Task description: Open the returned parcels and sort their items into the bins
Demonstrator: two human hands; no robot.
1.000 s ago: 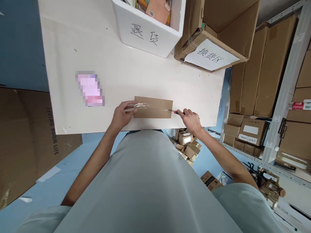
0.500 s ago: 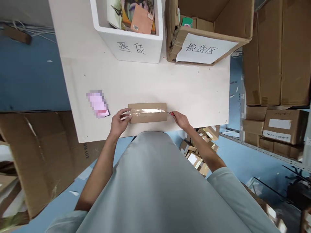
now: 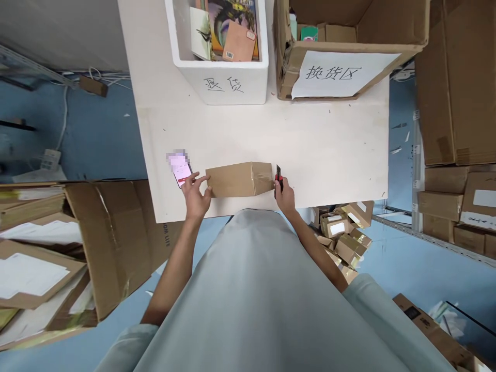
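Note:
A small brown cardboard box [image 3: 232,180] lies near the table's front edge, with a plain face and part of its right end showing. At its left end is my left hand [image 3: 197,199], fingers spread, with the thumb and a fingertip against the box or just beside it. My right hand [image 3: 285,199] is closed around a red and black box cutter [image 3: 278,178], which points away from me just off the box's right end. Beyond my left fingers lies a phone [image 3: 180,168] with a lit, partly blurred screen.
At the back of the white table [image 3: 329,139] stand a white foam box [image 3: 236,85] holding books and a large carton [image 3: 287,77] with a paper sign. Several parcels [image 3: 349,248] lie on the floor at right. An open carton [image 3: 116,248] of packages stands at left.
The box has been turned, so its taped face no longer shows. My left fingers have spread from their hold on it. The cutter has swung from pointing at the box to pointing away from me.

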